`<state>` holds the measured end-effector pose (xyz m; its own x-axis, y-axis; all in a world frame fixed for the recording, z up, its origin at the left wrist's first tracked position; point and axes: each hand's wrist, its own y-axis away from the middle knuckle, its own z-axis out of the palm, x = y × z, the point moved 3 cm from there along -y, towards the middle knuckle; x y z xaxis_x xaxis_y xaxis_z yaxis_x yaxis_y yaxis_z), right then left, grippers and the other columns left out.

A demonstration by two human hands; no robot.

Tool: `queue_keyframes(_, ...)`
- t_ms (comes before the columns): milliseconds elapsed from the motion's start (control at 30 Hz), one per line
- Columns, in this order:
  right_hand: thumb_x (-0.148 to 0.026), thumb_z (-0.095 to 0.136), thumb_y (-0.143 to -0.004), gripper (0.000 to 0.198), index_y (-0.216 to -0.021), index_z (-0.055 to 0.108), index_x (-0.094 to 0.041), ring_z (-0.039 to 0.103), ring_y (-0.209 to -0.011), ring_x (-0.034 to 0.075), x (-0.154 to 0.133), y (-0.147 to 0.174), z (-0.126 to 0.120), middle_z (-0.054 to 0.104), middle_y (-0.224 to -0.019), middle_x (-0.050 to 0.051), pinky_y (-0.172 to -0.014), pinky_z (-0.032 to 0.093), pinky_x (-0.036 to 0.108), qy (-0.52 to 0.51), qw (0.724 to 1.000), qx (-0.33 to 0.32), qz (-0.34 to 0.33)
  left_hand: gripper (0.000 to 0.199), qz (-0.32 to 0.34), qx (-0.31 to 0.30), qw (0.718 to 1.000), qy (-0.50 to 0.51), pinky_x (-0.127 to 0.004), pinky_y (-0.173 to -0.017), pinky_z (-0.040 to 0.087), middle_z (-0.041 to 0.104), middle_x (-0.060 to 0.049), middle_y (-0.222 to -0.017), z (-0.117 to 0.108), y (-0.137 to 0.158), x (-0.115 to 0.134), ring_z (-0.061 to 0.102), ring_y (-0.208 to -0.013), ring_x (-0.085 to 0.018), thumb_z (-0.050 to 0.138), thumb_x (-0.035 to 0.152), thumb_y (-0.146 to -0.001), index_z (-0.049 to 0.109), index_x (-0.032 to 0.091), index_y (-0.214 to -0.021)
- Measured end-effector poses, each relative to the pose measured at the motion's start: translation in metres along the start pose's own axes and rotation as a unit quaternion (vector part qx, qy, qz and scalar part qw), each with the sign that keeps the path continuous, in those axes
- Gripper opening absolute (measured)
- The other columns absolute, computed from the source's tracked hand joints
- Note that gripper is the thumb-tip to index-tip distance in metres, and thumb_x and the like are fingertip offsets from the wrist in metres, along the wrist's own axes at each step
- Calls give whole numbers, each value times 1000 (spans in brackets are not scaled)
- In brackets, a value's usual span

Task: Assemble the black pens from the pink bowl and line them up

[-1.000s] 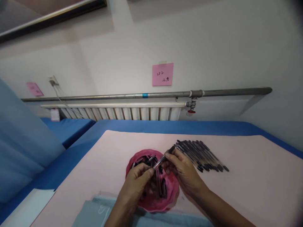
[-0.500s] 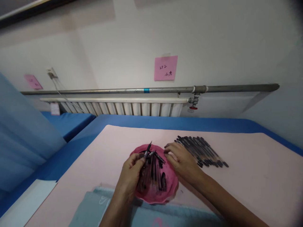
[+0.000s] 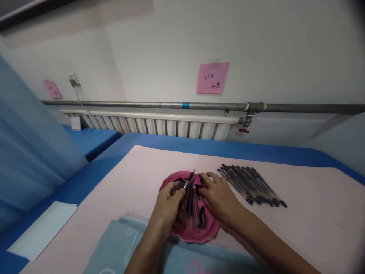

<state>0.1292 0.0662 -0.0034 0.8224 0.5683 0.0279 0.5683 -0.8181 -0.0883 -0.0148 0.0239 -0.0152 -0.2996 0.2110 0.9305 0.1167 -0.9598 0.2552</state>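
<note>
My left hand [image 3: 169,199] is closed around a slim pen [image 3: 189,179] with its bare pointed tip up, over the left side of a pink scallop-edged bowl [image 3: 212,228]. Clear-barrelled pens [image 3: 191,207] and black caps [image 3: 202,217] lie in the bowl. At its right rim, my right hand [image 3: 218,194] has thumb and fingers closed round a small black pen cap [image 3: 198,189], partly hidden by the fingers. Beyond that hand, several capped pens [image 3: 252,184] lie side by side in a slanted row.
A pink sheet [image 3: 122,182] covers the blue table [image 3: 176,142]. Folded blue-grey cloth [image 3: 119,243] lies at the front, and white paper [image 3: 42,228] at the left edge. A radiator [image 3: 171,127] and pipe [image 3: 148,104] run along the wall behind; a blue curtain [image 3: 37,152] hangs left.
My right hand has moved from above the bowl's right rim down and inward to the cap. The left hand still holds the pen. The view has shifted slightly left.
</note>
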Motion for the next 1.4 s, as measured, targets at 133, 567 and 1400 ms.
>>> queue_keyframes(133,-21,53,-83,22,-89,74,-19,39,-118,35,0,-1,0,47,-135,14,-90,32,46,3,1000,-21,-2,19,1,-9,1000,-3,-21,-53,38,60,1,-66,1,0,-1,50,-55,-9,62,27,-71,62,15,-85)
queue_keyframes(567,-21,52,-81,23,-85,74,-17,40,-116,40,-10,-11,4,48,-133,18,-84,34,47,28,999,-7,25,21,7,-24,999,-34,-20,-47,31,52,4,-60,3,-1,-6,43,-49,-7,63,32,-71,61,16,-84)
queue_keyframes(1400,-33,71,-62,23,-78,64,-17,53,-61,13,27,-4,4,60,-65,-1,-60,40,26,-755,574,212,235,18,-36,-55,998,-17,-18,-40,26,48,6,-51,8,5,-7,38,-40,-5,66,31,-70,60,16,-79)
